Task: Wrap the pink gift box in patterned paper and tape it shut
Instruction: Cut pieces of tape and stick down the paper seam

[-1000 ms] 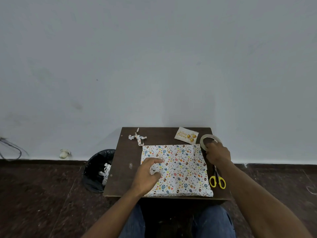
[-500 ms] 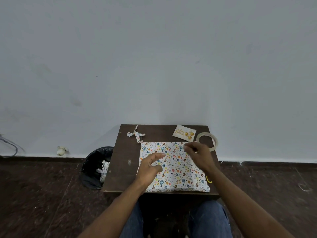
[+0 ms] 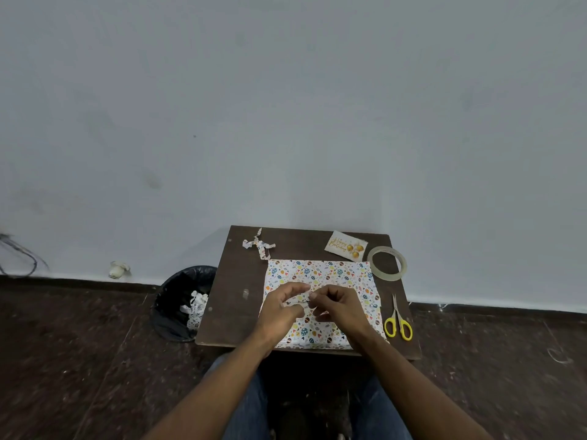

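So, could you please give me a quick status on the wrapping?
Both hands, left and right, fingers curled together over wrapped box. Tape roll, scissors idle beside it. Nothing blocking.

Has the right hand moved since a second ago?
Yes. The right hand left the tape roll at the table's far right corner and came in over the wrapped box, meeting the left hand.

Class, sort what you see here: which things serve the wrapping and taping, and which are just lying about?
For the job: patterned paper, tape roll, scissors, left hand, right hand.

Lying about: birthday card, paper scrap, bin.
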Demonstrator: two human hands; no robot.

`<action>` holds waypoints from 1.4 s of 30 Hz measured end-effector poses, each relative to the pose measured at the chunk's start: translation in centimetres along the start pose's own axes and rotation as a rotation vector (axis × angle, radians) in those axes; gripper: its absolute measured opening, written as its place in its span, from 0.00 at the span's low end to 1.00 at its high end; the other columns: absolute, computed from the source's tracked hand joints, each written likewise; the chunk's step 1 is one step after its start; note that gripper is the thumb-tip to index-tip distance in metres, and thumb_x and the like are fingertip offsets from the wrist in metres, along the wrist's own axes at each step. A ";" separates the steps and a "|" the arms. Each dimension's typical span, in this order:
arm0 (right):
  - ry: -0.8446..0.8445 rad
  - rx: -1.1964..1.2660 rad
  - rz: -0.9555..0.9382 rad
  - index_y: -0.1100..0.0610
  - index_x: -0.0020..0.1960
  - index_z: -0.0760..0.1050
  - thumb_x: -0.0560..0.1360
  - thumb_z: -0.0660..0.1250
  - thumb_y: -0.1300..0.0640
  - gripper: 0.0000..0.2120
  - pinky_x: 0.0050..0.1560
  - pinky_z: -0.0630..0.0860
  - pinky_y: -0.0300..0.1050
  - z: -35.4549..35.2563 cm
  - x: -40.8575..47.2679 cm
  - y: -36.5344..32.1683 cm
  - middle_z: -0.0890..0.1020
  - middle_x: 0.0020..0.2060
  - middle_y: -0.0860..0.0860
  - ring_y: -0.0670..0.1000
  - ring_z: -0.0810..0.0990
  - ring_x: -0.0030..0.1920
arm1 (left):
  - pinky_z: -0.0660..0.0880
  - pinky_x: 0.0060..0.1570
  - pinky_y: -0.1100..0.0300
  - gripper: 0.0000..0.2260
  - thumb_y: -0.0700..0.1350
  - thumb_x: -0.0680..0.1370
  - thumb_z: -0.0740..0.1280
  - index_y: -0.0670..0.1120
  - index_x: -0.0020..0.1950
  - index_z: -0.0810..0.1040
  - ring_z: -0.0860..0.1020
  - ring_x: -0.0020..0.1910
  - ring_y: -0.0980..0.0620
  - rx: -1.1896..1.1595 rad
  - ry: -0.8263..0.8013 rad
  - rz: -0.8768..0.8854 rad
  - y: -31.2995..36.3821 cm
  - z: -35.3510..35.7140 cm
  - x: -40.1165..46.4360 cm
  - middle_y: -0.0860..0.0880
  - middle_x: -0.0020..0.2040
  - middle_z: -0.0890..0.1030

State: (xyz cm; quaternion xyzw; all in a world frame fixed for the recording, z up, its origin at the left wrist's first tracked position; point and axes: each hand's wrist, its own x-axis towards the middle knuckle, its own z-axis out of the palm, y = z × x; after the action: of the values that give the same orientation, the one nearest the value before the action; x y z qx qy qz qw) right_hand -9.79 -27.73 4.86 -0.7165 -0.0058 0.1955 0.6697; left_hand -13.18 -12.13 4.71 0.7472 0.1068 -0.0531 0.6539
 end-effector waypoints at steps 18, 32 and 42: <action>-0.038 0.018 0.015 0.62 0.43 0.81 0.78 0.70 0.57 0.09 0.38 0.79 0.46 1.1 -0.4 -0.2 0.84 0.39 0.60 0.52 0.80 0.35 | 0.74 0.52 0.66 0.22 0.27 0.71 0.65 0.48 0.57 0.81 0.74 0.62 0.62 0.023 -0.015 0.022 -0.1 -0.7 -0.2 0.56 0.58 0.80; 0.270 0.025 0.155 0.67 0.39 0.78 0.77 0.70 0.63 0.10 0.30 0.75 0.45 -2.5 -0.3 1.1 0.81 0.32 0.59 0.51 0.75 0.27 | 0.43 0.76 0.43 0.24 0.60 0.81 0.55 0.58 0.77 0.60 0.42 0.79 0.50 1.155 -0.219 0.270 -3.6 -1.9 -0.2 0.53 0.81 0.50; 0.217 -0.062 0.218 0.65 0.41 0.78 0.78 0.69 0.61 0.10 0.30 0.75 0.45 -1.6 0.6 0.8 0.81 0.32 0.58 0.51 0.75 0.27 | 0.34 0.73 0.47 0.22 0.61 0.81 0.54 0.59 0.75 0.63 0.41 0.79 0.49 1.226 -0.087 0.307 -4.5 -2.3 -0.5 0.51 0.80 0.52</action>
State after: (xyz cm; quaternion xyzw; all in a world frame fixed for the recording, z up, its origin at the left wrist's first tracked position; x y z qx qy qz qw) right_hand -8.99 -29.21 3.95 -0.7502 0.1385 0.1880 0.6186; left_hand -14.83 -9.36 0.79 0.9899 -0.0783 -0.0405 0.1108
